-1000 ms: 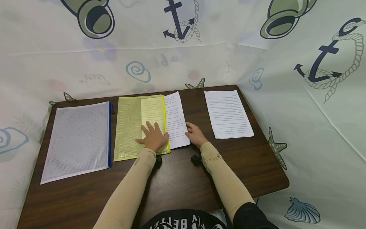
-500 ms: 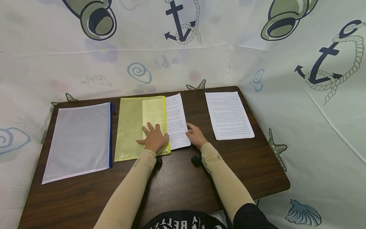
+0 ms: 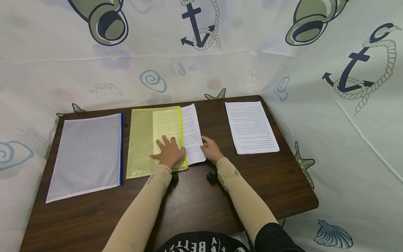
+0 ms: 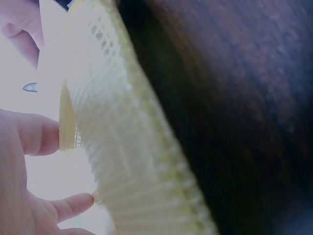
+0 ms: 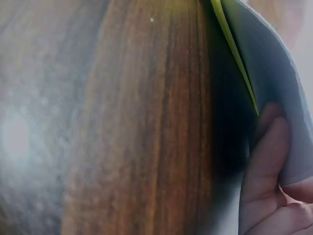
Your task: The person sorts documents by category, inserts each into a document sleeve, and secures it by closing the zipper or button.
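A yellow mesh zipper pouch [image 3: 140, 140] lies on the table with a sheaf of printed paper [image 3: 191, 133] partly inside it. The paper's right part sticks out past the yellow edge; its left part shows through the mesh. My left hand [image 3: 170, 152] rests spread on the pouch near its open side, its thumb at the yellow edge [image 4: 67, 132]. At the paper's right edge, my right hand [image 3: 212, 149] pinches the sheaf between thumb and fingers. The right wrist view shows fingers [image 5: 266, 156] under the bent paper [image 5: 274, 58].
To the left lies a white mesh pouch [image 3: 86, 154] with a blue zipper edge. Another stack of printed paper [image 3: 252, 127] lies on the right of the brown table [image 3: 195, 199]. A patterned white curtain [image 3: 245, 73] hangs behind the table.
My right hand has moved slightly left with the paper, and more of the sheaf now shows through the yellow mesh. The left hand has stayed in place on the pouch.
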The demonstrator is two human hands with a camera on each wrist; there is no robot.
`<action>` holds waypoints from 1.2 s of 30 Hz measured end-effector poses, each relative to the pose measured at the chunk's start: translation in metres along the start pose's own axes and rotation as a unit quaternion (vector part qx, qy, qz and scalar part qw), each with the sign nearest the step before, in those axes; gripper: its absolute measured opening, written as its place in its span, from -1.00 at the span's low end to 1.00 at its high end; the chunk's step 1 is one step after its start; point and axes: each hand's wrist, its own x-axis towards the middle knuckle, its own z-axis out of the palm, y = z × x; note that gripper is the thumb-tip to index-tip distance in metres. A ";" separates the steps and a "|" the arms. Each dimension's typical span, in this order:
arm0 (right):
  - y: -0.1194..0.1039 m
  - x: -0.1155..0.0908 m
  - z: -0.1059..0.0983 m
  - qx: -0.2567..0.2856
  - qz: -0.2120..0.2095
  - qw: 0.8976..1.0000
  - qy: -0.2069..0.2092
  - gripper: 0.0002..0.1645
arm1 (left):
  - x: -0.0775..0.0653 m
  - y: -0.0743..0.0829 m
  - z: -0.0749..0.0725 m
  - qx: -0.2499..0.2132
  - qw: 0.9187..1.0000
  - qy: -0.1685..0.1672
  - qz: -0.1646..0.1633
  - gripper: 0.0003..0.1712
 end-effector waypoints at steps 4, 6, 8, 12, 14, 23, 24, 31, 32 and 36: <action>-0.003 -0.003 -0.002 -0.023 0.008 1.000 0.005 -0.37 | 0.002 0.000 0.001 0.004 1.000 -0.002 -0.004 -0.13; -0.003 -0.005 -0.005 -0.047 0.011 0.999 0.004 -0.38 | 0.003 0.000 0.002 0.004 1.000 -0.001 -0.004 -0.12; -0.003 -0.008 -0.008 -0.067 0.013 0.998 0.006 -0.40 | 0.003 0.000 0.003 -0.001 1.000 0.002 -0.001 -0.12; -0.002 -0.010 -0.013 -0.081 0.015 0.997 0.012 -0.41 | 0.004 0.000 0.005 -0.007 1.000 0.004 0.006 -0.11; -0.002 -0.010 -0.012 -0.080 0.009 0.997 0.011 -0.40 | 0.004 -0.001 0.005 -0.005 1.000 0.007 0.005 -0.11; -0.002 -0.012 -0.002 -0.071 -0.002 0.997 0.023 -0.42 | 0.002 -0.003 0.003 -0.001 1.000 0.009 -0.001 -0.11; -0.002 -0.012 -0.001 -0.070 -0.003 0.997 0.024 -0.42 | 0.001 -0.003 0.003 -0.001 1.000 0.009 -0.002 -0.11; -0.004 -0.016 0.004 -0.068 -0.013 0.997 0.027 -0.42 | -0.002 -0.001 0.001 0.000 1.000 0.009 -0.004 -0.12; -0.004 -0.017 0.004 -0.069 -0.013 0.997 0.028 -0.42 | -0.002 -0.001 0.002 0.002 1.000 0.010 -0.004 -0.12; -0.003 -0.017 0.005 -0.074 -0.010 0.997 0.031 -0.42 | -0.001 -0.002 0.005 0.003 1.000 0.014 -0.006 -0.11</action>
